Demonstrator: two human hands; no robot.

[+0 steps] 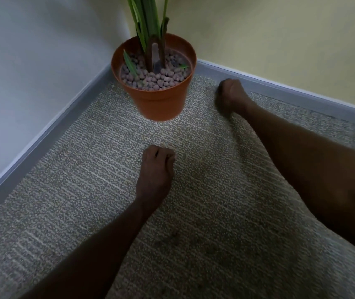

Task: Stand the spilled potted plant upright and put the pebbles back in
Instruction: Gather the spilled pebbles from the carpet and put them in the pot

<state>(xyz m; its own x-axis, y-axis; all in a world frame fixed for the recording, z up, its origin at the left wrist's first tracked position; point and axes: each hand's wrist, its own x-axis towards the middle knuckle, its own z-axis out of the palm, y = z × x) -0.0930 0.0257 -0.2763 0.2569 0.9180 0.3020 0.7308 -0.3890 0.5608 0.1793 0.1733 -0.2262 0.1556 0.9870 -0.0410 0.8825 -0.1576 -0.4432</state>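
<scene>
Terracotta-orange round plastic plant pot (160, 104) stood upright on the speckled grey-beige carpet (86, 190) at about twelve o'clock in the head view, tucked into the corner of the room. Its top was filled nearly to the rim with small rounded purplish-brown clay pebbles (157, 79), and from their middle rose the brownish stems and long narrow green leaves of the plant (148, 20), running out of the top edge of the picture. A grey skirting board (43, 134) ran along the foot of the pale grey wall (32, 61) at ten o'clock, and met the cream-yellow wall (280, 39) at one o'clock behind the pot.

The left hand (155, 171) lay near the centre of the view, at six o'clock from the pot and apart from it, low over the carpet with its fingers curled into a loose fist, thumb against the forefinger; whether anything was pinched inside could not be told. The right hand (230, 98) was at three o'clock from the pot, near it but not touching, close to the skirting, blurred, with its fingers bunched downward onto the carpet; what they held, if anything, could not be made out. No loose pebble showed clearly on the carpet.
</scene>
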